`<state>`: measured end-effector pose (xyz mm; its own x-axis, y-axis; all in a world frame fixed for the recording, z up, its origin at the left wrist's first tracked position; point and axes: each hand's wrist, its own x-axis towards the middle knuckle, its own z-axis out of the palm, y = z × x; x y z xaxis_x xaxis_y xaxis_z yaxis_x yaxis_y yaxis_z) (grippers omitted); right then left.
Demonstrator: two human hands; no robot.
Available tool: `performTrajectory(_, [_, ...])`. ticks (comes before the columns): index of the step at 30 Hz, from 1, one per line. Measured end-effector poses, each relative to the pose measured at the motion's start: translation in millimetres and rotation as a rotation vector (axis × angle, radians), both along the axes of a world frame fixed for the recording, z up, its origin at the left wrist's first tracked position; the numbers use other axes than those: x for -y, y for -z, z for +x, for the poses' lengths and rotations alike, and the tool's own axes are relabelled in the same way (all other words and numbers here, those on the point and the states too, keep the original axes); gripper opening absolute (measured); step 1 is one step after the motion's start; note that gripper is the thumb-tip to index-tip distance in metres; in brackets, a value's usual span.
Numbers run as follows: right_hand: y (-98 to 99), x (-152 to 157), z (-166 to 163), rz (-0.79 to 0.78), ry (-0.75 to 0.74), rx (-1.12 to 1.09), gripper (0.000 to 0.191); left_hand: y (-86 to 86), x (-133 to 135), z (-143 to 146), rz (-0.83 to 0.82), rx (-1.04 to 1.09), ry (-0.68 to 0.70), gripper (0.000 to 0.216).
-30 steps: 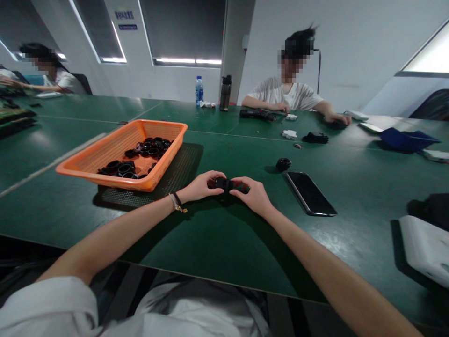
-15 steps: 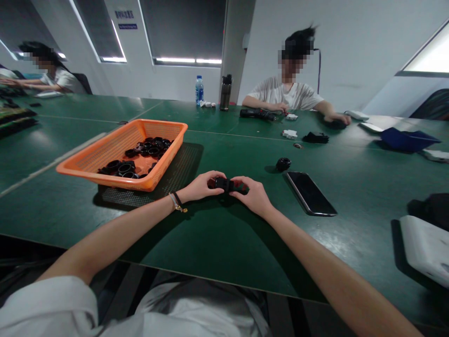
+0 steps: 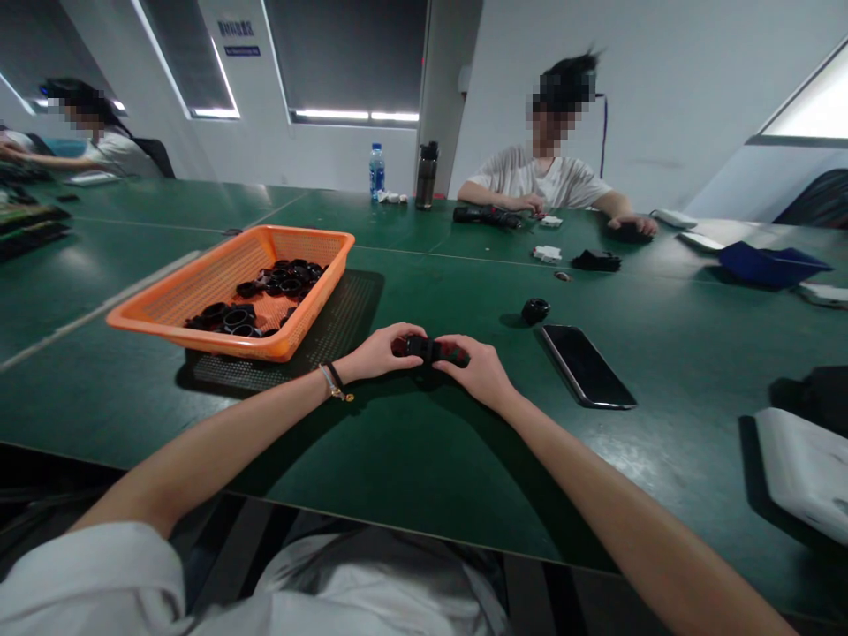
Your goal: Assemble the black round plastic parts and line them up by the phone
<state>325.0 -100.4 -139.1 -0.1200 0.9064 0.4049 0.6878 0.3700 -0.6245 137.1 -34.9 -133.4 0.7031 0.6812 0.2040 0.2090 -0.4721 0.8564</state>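
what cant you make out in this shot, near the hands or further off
Head view, dark piece: the left hand and right hand cover parts of its ends; fine detail is too small.
Head view, black parts in the orange basket: they overlap, so no sure count.
Head view, white device: cut off by the right edge.
Head view, wall sign: too blurred to read.

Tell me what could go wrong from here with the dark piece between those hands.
The dark piece is pinched in the fingertips of the left hand and right hand, so it might slip if either grip loosens. A sideways swing of the right hand could knock the round black part or the phone, both lying nearby on that side.
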Motion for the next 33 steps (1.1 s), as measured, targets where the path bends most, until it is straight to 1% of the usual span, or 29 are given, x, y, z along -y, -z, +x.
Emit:
performTrajectory(24, [-0.9,-0.7,-1.7,-0.024,0.026,0.035,0.023,5.6,-3.9,-0.9,0.034,0.016,0.003,0.038])
performTrajectory(30, [-0.7,-0.6,-1.8,-0.024,0.012,0.034,0.022,4.0,-3.0,-1.0,0.018,0.002,-0.006,0.039])
performTrajectory(33, [-1.0,0.5,-2.0,-0.013,-0.003,0.030,0.027,1.9,-2.1,-0.8,0.008,-0.007,-0.013,0.039])
